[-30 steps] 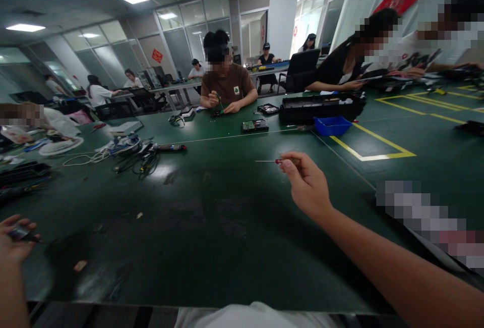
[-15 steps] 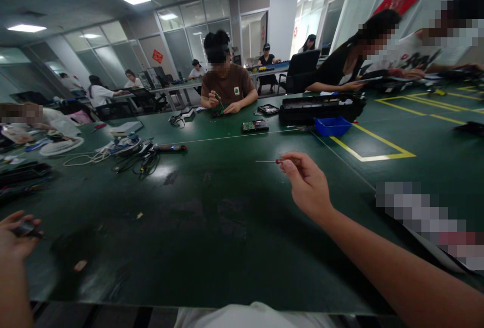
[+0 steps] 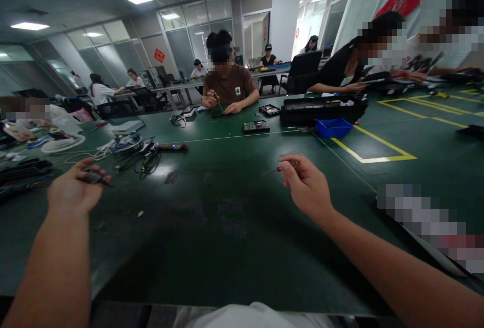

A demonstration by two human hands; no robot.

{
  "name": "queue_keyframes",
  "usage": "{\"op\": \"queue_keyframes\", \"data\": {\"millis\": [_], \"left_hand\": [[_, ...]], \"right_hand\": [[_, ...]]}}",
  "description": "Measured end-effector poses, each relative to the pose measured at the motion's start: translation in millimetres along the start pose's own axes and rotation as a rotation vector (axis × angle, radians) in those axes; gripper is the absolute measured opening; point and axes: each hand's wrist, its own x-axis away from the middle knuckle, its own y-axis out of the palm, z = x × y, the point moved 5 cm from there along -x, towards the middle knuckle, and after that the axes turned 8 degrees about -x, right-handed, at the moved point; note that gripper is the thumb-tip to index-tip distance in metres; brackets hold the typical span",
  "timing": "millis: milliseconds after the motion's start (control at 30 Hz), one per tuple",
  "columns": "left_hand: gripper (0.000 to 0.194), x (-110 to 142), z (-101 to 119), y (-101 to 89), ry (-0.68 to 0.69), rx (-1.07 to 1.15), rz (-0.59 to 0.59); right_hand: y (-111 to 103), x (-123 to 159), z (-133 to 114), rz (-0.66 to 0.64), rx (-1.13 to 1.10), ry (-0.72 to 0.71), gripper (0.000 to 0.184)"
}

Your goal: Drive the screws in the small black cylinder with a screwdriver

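Over the left part of the green table, my left hand is raised with its palm partly up. Its fingers are closed round a small dark object with a narrow end pointing right; its kind is unclear. My right hand is above the table right of the middle. Thumb and fingers pinch a small screwdriver with a red collar and a thin shaft that points left. The fingers hide most of its handle. The two hands are well apart.
Tangled cables and a dark cylindrical tool lie beyond my left hand. A circuit-board unit, a blue tray and a long black housing are farther back. A co-worker sits opposite, holding a green screwdriver.
My left hand has come up and to the right from the lower left edge with the dark object. The screwdriver in my right hand has turned, its tip now lower.
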Motion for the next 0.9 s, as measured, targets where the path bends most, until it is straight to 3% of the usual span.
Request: {"op": "queue_keyframes", "data": {"millis": [67, 233, 333, 433, 600, 700, 767, 833, 900], "left_hand": [[0.026, 19, 4, 40.2, -0.094, 0.089, -0.088], [0.042, 81, 2, 141.9, -0.1, 0.163, -0.466], [0.045, 125, -16, 189.4, -0.109, 0.123, -0.666], [0.042, 169, -36, 222.3, -0.074, 0.016, -0.835], [0.038, 213, -54, 246.5, 0.176, -0.256, -1.021], [0.034, 220, -69, 248.1, 0.245, -0.346, -1.105], [0.043, 222, -78, 246.3, 0.321, -0.407, -1.152], [0.057, 223, -84, 243.4, 0.422, -0.444, -1.155], [0.054, 221, -85, 240.0, 0.482, -0.444, -1.115]], "right_hand": [[1, 0, 1, -0.013, 0.005, 0.022, 0.028], [5, 0, 7, -0.057, -0.038, 0.03, 0.031], [8, 1, 10, -0.084, -0.026, 0.034, 0.032], [10, 1, 10, -0.116, 0.045, 0.045, 0.032], [9, 3, -2, -0.097, 0.148, -0.036, 0.028], [10, 5, -7, -0.087, 0.169, -0.087, 0.025], [11, 6, -7, -0.094, 0.165, -0.102, 0.023], [11, 8, -7, -0.093, 0.154, -0.109, 0.022], [10, 9, -6, -0.085, 0.132, -0.113, 0.021]]}}
